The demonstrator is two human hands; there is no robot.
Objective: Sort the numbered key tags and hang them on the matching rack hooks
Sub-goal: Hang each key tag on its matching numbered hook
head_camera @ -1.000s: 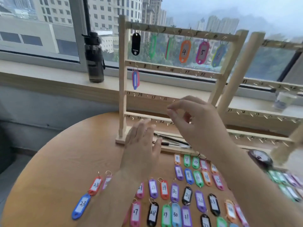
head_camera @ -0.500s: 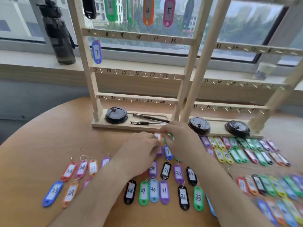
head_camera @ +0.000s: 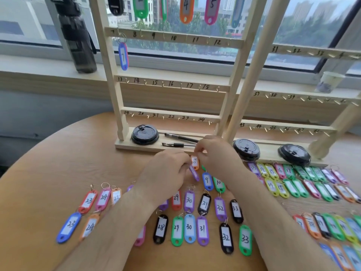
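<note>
Key tags (head_camera: 189, 227) are spread in rows all over the round wooden table (head_camera: 48, 173). At its far edge stand two wooden racks, the left rack (head_camera: 109, 75) and the right rack (head_camera: 254, 65). A dark water bottle (head_camera: 78, 36) sits on the windowsill. The left rack's base tray holds one black lid (head_camera: 144, 134) plus two pens (head_camera: 179, 137); the right one's base has two more lids (head_camera: 246, 149). A blue 7 tag (head_camera: 123, 55) hangs on its hook. Just in front of the left rack's base, the right hand (head_camera: 216, 153) pinches the top of an orange 8 tag (head_camera: 194, 162). The left hand (head_camera: 166, 173) is curled up against it, and honestly I can't tell what it's gripping.
</note>
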